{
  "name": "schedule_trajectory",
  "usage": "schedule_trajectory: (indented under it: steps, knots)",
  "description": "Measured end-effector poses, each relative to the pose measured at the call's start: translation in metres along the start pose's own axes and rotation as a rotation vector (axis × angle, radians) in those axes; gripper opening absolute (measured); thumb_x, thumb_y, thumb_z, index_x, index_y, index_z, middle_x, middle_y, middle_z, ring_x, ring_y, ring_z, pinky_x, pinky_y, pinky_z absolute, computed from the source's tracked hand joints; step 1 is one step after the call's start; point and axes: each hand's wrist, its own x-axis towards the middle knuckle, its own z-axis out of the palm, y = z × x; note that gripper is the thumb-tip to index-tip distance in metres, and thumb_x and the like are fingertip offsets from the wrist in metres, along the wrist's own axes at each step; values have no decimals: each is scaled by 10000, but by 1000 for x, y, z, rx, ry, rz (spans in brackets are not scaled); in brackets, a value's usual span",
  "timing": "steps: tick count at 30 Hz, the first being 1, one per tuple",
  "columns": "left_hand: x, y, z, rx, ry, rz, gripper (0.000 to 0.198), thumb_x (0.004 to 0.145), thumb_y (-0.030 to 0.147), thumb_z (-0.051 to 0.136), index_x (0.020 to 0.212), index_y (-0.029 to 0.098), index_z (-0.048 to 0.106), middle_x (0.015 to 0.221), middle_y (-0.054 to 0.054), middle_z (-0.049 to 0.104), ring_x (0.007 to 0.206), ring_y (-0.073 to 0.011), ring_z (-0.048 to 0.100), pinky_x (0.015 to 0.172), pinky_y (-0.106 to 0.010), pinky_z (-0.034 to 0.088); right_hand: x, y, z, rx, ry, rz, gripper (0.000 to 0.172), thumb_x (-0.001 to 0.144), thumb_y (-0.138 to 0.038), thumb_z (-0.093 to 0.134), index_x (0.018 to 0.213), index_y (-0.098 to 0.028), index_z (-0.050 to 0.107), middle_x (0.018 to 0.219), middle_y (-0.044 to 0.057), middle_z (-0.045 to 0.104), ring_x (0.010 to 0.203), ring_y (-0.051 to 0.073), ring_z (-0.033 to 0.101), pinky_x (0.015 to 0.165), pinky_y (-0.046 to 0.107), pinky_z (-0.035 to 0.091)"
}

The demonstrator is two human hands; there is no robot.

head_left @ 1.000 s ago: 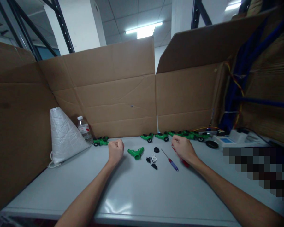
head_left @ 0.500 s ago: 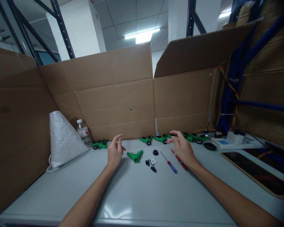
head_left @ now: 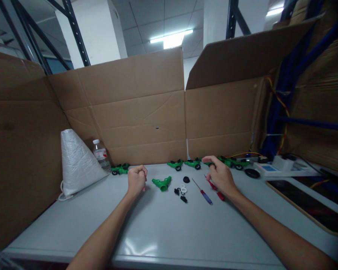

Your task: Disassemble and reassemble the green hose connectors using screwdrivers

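Observation:
My left hand [head_left: 137,179] is closed in a fist just above the table, left of a green plastic part [head_left: 162,183] with two arms and a round opening. My right hand [head_left: 220,175] hovers over the red screwdriver [head_left: 221,196], its index finger stretched out, the other fingers bent and nothing in its grasp. A screwdriver with a blue and red handle [head_left: 206,197] lies just left of the red one. Between the hands are a black round piece [head_left: 186,179], white rings [head_left: 183,189] and small black parts [head_left: 184,200].
Several green toy cars [head_left: 192,164] line the back edge before a cardboard wall [head_left: 135,123]. At left stand a silvery bag [head_left: 77,167] and a water bottle [head_left: 100,155]. To the right lie a black ring [head_left: 252,173], a power strip [head_left: 287,170] and a phone [head_left: 304,206].
My left hand has curled its spread fingers into a fist. My right hand stays by the screwdrivers, its fingers slightly more bent. The view has shifted slightly.

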Motion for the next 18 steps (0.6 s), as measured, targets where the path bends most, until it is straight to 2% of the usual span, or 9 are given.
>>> schedule_trajectory:
  steps: [3,5,7,10,12,13,15,16,18]
  knots:
    - [1,4,-2,-16,26,-13,142,660,199,403,588,206,525,417,60,474,220,-112,420,263,-178,178,0,2,0,10,-23,69,330,849,-243,411,952,-200,721,513,-18,628,377,157,614,384,214,334]
    - [1,7,-3,-27,47,-14,134,658,200,406,589,210,520,409,62,460,221,-113,407,264,-182,180,0,1,-3,10,-50,92,259,816,-225,416,748,-202,665,446,-21,569,391,169,643,379,208,303]
    - [1,8,-4,-40,72,-10,131,668,198,412,591,213,517,413,61,459,228,-112,406,275,-187,190,0,-3,-7,-42,-64,78,229,787,-201,421,631,-212,588,402,-30,533,368,164,628,397,213,314]
    - [1,8,-3,-62,115,3,146,716,194,418,616,217,523,443,62,470,258,-111,424,306,-198,225,-2,-10,-14,-142,-40,50,232,780,-181,423,608,-232,570,337,-55,473,307,154,551,431,236,356]
    - [1,7,-2,-56,141,35,180,774,190,425,666,218,566,464,62,486,309,-120,468,369,-217,335,-5,-13,-15,-153,-23,53,237,789,-181,416,623,-241,574,326,-62,446,291,156,514,431,251,357]
    - [2,7,-1,-30,158,78,205,810,187,430,702,218,601,491,50,523,375,-137,531,448,-241,430,-6,-13,-14,-148,-9,56,240,796,-181,411,630,-244,572,335,-62,444,294,156,504,432,256,357]
    - [4,6,0,70,202,215,267,886,181,434,777,223,674,620,-7,650,677,-205,692,757,-344,566,-7,-12,-11,-142,41,41,248,814,-179,397,645,-245,565,379,-56,455,336,160,511,454,265,371]
    - [5,5,1,131,230,288,294,920,181,434,815,226,705,737,-44,713,900,-244,712,932,-405,542,-7,-10,-9,-143,78,16,250,827,-179,393,666,-244,573,425,-46,484,385,165,534,482,269,392]
    - [8,3,2,219,277,387,309,962,180,446,921,231,748,998,-92,765,1267,-296,579,1143,-489,405,-5,-6,-5,-150,163,-66,244,845,-178,403,749,-238,620,603,-3,590,549,188,603,575,289,455]
